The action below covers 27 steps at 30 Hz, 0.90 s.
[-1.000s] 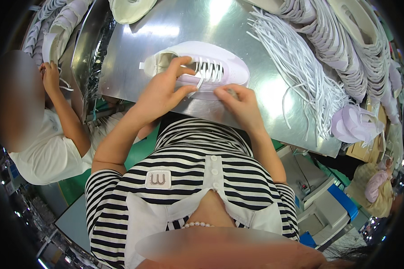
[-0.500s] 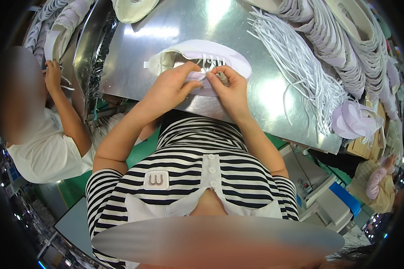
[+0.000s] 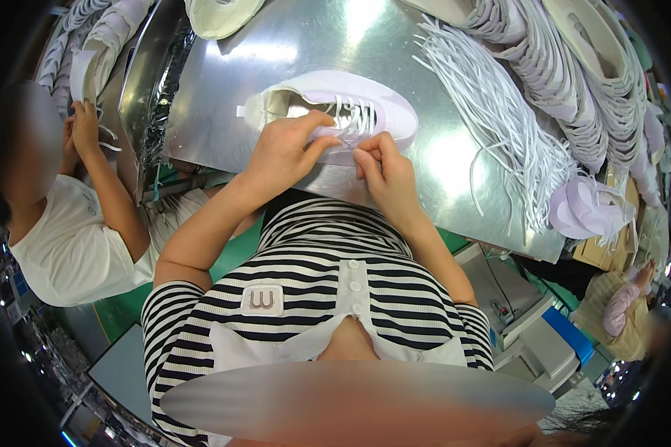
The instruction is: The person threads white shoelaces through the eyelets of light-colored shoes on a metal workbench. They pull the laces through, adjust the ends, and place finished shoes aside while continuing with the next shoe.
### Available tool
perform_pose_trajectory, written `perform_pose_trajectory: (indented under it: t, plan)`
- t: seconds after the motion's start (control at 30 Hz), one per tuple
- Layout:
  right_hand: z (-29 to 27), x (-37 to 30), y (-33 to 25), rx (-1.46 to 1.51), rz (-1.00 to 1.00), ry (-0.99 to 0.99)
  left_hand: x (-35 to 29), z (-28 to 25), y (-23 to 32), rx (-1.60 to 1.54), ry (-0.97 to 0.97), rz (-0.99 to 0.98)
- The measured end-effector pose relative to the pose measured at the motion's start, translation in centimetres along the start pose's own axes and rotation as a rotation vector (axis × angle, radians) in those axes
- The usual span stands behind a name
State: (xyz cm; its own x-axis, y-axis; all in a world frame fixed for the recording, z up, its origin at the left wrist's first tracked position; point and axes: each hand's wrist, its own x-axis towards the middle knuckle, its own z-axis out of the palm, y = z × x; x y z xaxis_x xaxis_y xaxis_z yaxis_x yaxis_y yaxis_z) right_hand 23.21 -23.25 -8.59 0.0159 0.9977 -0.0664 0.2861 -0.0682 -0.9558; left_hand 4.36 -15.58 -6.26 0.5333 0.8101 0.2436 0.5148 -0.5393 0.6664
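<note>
A pale lilac shoe upper lies on its side on the metal table, its toe to the right and its cream-lined heel to the left. White shoelace crosses its throat in several rows. My left hand is closed, thumb and forefinger pinching the near edge of the throat. Close by on the right, my right hand is closed in a pinch just off the eyelet edge. A thin dark shaft shows between the two hands; most of what the right fingers hold is hidden.
White laces lie in a long bundle at the right. Stacked shoe uppers stand behind them, and lilac pieces sit at the table's right corner. Another cream upper is at the back. A co-worker handles uppers at the left.
My right hand has drawn back from the throat, toward me and slightly right. The grey handle seen in it before is now hidden. More crossed lace shows on the shoe upper.
</note>
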Motion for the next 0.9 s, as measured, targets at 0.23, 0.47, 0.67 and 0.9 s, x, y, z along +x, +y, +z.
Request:
perform_pose_trajectory:
  t: [0.23, 0.47, 0.67, 0.9]
  plan:
    - [1.8, 1.5, -0.7, -0.064, 0.105, 0.077, -0.6, 0.6, 0.4, 0.004, -0.057, 0.105]
    - [-3.2, 0.5, -1.1, -0.188, 0.137, -0.103, -0.4, 0.9, 0.5, -0.031, 0.013, 0.109]
    - [-2.4, 5.1, 0.6, -0.183, -0.113, 0.235, 0.0, -0.7, 0.6, -0.021, -0.295, -0.016]
    - [-1.4, 5.4, 2.2, -0.303, -0.216, 0.36, 0.8, -3.8, 0.9, 0.26, -0.548, -0.011]
